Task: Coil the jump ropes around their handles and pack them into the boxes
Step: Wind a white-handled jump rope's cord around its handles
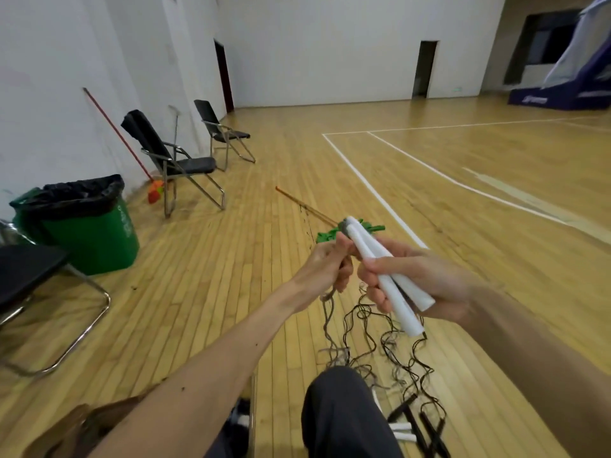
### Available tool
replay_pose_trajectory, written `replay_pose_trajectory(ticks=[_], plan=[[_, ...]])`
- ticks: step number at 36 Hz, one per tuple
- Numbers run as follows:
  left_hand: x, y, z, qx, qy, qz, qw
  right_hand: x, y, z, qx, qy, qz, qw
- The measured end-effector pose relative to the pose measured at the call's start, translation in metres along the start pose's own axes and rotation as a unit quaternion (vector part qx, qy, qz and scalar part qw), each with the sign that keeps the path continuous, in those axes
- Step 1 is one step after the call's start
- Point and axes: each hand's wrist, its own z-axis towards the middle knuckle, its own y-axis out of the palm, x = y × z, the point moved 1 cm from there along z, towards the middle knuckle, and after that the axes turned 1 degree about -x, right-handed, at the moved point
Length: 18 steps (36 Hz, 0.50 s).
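Two black handles (pixel 433 436) and a white pair (pixel 401 431) lie on the wooden floor (pixel 231 292) beside the person's knee (pixel 344 408), under hanging loops of wavy rope (pixel 335 355). Above, the right hand (pixel 420 279) grips two white handles (pixel 386 276) side by side, and the left hand (pixel 327 266) pinches the rope near their far ends. Beyond lies a green mop (pixel 325 236). A green bin (pixel 96 239), folding chairs (pixel 185 163) and a broom (pixel 119 133) line the white wall (pixel 49 77).

— What kind of place are we looking at?
— A sports hall. White court lines (pixel 373 190) are running across a wooden plank floor (pixel 429 160), and high white walls (pixel 330 44) are rising around it.
— Anything else?
— Folding chairs (pixel 185 165) are standing along the wall.
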Motion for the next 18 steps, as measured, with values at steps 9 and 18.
replay_pose_trajectory(ticks=[9,18], plan=[[-0.02,0.003,0.0,0.06,-0.055,0.152,0.985,-0.066,0.027,-0.016,-0.11,-0.123,-0.039,0.986],[0.121,-0.075,0.024,0.211,0.149,0.487,0.834,-0.067,0.027,0.003,-0.029,-0.149,-0.091,0.984]])
